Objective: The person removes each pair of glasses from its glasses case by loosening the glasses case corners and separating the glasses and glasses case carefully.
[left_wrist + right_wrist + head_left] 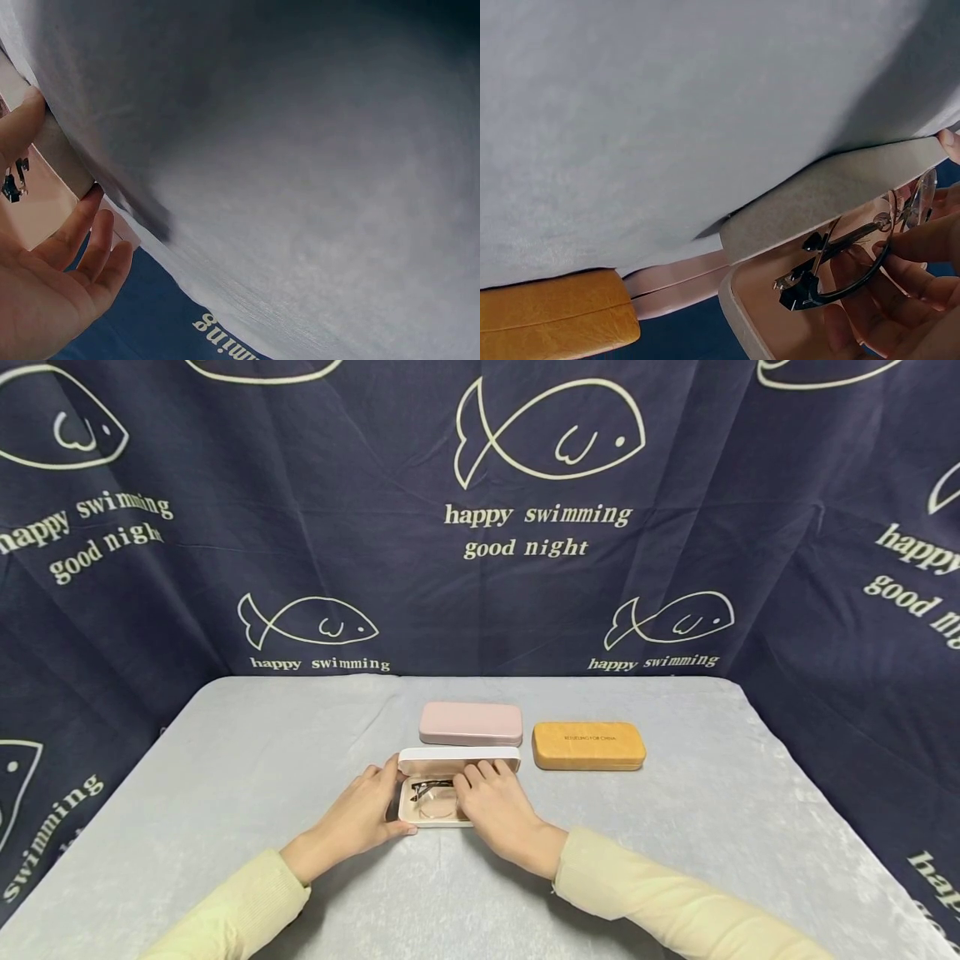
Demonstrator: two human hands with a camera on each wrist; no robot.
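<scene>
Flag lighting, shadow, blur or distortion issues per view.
Head: fairly even light, backdrop lettering slants near both side edges, lens or drape unclear; soft shadows by the sleeves. Left wrist: broad dark shadow across the upper tablecloth, texture soft. Right wrist: shadow at upper right, glasses fairly crisp.

We are wearing a pale yellow left sleeve (232,910) between seven and eight o'clock in the head view and a matching right sleeve (660,893) near five o'clock, softly creasing, both leaving our left hand (356,814) and right hand (498,808) bare
</scene>
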